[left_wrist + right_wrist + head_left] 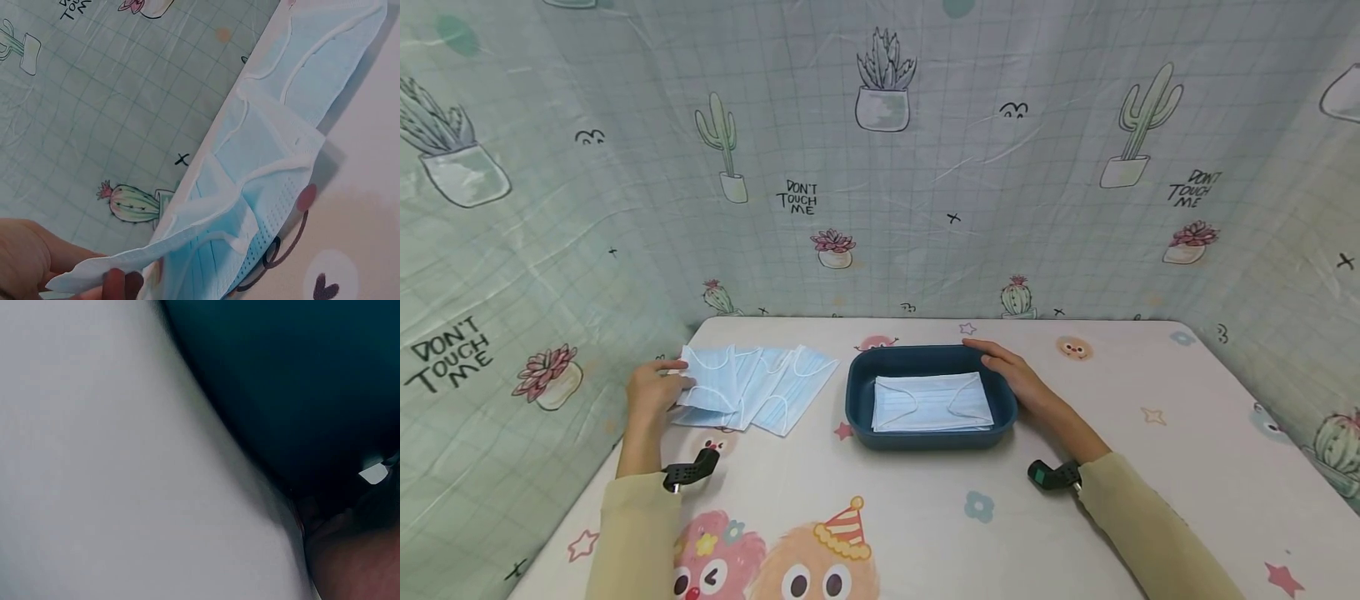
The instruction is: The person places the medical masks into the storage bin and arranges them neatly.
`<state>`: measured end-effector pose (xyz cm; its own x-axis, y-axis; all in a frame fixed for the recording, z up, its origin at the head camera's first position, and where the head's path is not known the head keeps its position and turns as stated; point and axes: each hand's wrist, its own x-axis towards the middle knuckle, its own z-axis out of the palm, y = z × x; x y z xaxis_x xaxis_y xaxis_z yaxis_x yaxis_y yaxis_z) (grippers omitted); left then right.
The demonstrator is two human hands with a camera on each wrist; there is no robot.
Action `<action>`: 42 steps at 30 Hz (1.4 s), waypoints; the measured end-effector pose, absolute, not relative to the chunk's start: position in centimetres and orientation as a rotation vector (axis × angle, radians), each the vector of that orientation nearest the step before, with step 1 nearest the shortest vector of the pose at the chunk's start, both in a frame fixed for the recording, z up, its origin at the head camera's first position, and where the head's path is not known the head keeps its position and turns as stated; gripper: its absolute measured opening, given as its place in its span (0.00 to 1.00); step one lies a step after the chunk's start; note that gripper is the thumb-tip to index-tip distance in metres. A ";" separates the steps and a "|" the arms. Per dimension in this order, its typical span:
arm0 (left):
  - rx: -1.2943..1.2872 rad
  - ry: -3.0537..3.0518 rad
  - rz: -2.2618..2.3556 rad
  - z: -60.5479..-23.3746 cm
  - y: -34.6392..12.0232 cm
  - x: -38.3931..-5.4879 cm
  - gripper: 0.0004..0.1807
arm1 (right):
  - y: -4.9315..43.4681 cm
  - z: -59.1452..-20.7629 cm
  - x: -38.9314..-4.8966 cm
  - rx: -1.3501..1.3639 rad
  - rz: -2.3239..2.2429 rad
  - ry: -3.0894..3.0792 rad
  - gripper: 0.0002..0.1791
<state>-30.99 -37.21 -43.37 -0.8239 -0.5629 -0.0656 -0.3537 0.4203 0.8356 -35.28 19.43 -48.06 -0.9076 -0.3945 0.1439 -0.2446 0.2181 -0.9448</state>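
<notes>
At the left of the head view, several light-blue face masks with white ear loops lie fanned out and overlapping. My left hand pinches the left edge of the nearest mask. In the left wrist view that mask's edge is lifted between thumb and fingers, with other masks stretching away beyond it. A dark blue rectangular bin stands at the middle, holding a flat stack of face masks. My right hand holds the bin's rim at the far right corner; its fingertips are partly hidden.
The white table carries printed cartoon figures, stars and flowers. A cactus-print cloth hangs behind the table and along both sides. Each wrist wears a dark strapped device.
</notes>
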 end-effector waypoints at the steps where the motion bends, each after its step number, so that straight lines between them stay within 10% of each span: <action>1: 0.800 -2.455 -1.360 -43.3 -37.2 -31.0 0.26 | 19.4 -48.1 -35.3 -0.617 -1.787 2.345 0.26; 42: 0.648 -2.599 -1.252 -42.3 -33.6 -31.3 0.23 | 19.6 -48.4 -35.3 -0.640 -1.829 2.336 0.26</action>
